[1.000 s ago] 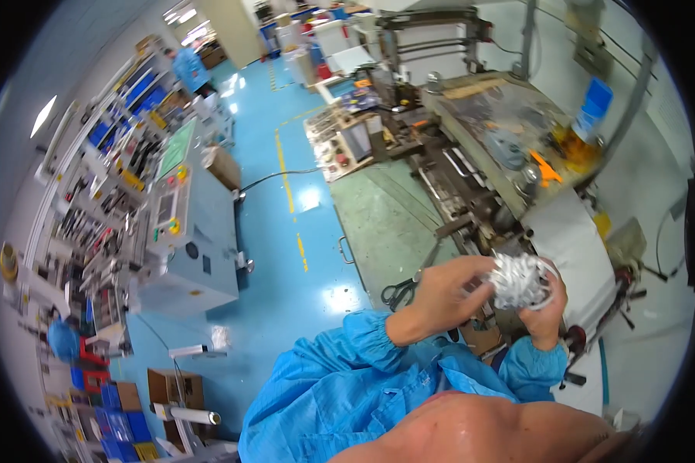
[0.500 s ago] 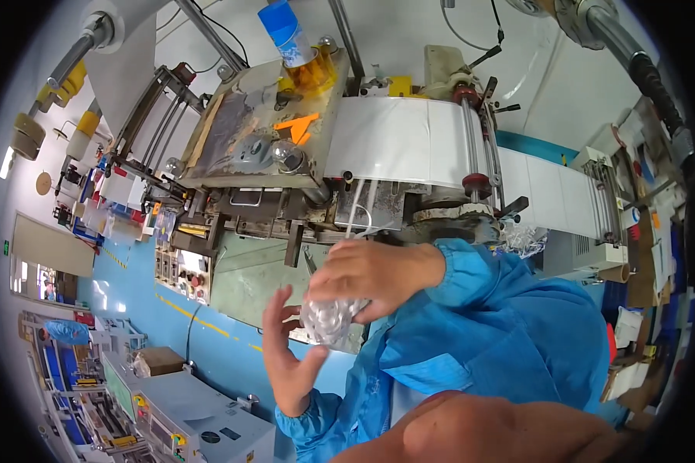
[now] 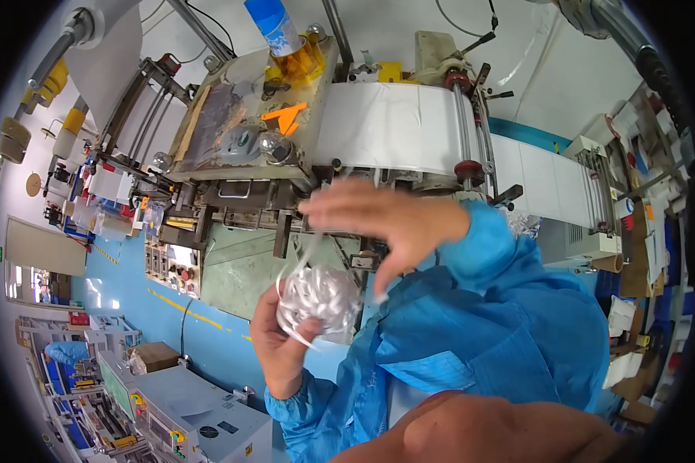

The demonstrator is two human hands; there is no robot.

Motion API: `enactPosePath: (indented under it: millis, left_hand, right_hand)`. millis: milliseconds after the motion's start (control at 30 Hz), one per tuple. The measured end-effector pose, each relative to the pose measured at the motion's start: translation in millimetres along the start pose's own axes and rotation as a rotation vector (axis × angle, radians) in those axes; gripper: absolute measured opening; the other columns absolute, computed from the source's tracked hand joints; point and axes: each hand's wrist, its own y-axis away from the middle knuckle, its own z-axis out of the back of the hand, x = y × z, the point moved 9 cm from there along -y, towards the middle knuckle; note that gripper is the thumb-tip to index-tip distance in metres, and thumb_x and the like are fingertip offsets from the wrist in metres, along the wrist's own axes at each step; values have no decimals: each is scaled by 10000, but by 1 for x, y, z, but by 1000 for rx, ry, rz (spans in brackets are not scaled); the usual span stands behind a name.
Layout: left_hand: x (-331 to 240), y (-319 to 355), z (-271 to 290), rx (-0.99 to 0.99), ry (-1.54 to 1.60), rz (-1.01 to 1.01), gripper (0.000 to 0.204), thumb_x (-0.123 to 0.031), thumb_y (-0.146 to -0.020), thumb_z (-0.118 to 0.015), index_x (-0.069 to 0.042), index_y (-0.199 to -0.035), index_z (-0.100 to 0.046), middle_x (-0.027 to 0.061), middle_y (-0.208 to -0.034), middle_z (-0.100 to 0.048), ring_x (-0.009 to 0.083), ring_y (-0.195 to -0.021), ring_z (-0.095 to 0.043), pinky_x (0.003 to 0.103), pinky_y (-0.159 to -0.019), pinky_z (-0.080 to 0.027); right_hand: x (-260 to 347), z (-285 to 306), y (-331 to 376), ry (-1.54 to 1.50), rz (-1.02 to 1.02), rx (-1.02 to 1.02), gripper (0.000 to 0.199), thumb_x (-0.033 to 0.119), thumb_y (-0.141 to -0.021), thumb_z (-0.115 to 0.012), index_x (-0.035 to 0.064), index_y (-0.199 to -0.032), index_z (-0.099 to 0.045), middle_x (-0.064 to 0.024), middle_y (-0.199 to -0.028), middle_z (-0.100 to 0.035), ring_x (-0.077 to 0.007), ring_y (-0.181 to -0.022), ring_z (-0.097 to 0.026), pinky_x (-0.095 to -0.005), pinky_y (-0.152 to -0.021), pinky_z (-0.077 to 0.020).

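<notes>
A loose, glossy wad of white plastic strip (image 3: 328, 297) sits in my left hand (image 3: 279, 351), whose fingers and thumb curl round its left side. From the wad's top a strand of strip rises toward the machine and passes behind my right hand (image 3: 398, 224). That hand hovers above and to the right of the wad, apart from it, blurred by motion. Its fingers reach out to the left with the thumb held away below, and I see nothing in its grasp. Both sleeves are blue with gathered cuffs.
A wide white web (image 3: 394, 127) runs across the machine beyond my hands, beside a red-ended roller (image 3: 469, 171). On the metal platform (image 3: 232, 163) stand a blue-capped spray can (image 3: 274, 27) and orange pieces (image 3: 288, 118). A grey equipment cabinet (image 3: 201, 413) is at lower left.
My right hand has come off the wad and moved up, its fingers straightening. My left hand has closed round the wad, which now looks larger and looser.
</notes>
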Motion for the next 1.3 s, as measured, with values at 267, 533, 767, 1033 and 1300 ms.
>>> enactPosePath:
  millis: [267,533,767,1033,1300]
  left_hand:
    - [-4,-20,1,-78,152,-52,838,-437,-651,-840,29,-1244,-475,136,-1149,-584,231,-1043,-594,342,-922,-462]
    - [-5,-30,-11,-36,75,-91,891,-574,-623,-815,11,-1212,-492,184,-1278,-522,253,-1115,-555,373,-962,-442]
    - [-5,-32,-11,-63,27,-69,960,-629,-589,-806,11,-1231,-486,179,-1236,-541,265,-1107,-564,379,-959,-447]
    - [-8,-35,-13,-18,28,-110,930,-621,-608,-800,-2,-1231,-491,178,-1217,-556,264,-1100,-569,375,-952,-446]
    - [-8,-43,-21,92,75,-160,825,-510,-652,-814,-16,-1234,-500,182,-1285,-511,270,-1157,-530,389,-989,-411]
  right_hand:
    - [-273,130,154,381,-1139,-5,661,391,-844,-657,-25,-1317,-457,-222,-1209,-588,-289,-1162,-547,-344,-962,-441]
    - [-319,87,201,221,-1292,58,718,327,-839,-660,-62,-1364,-363,-184,-1091,-622,-246,-993,-604,-341,-886,-480]
    - [-288,89,158,-762,-1220,-622,366,206,-869,-663,48,-1172,-533,-35,-907,-604,-159,-866,-595,-354,-850,-514]
    - [-285,84,142,-1118,-984,-924,198,134,-882,-645,80,-1046,-549,-89,-1015,-613,-229,-960,-614,-407,-905,-512]
    - [-262,78,154,-1196,-947,-1215,275,98,-891,-593,29,-1124,-466,-241,-1204,-514,-368,-1151,-518,-454,-1011,-440]
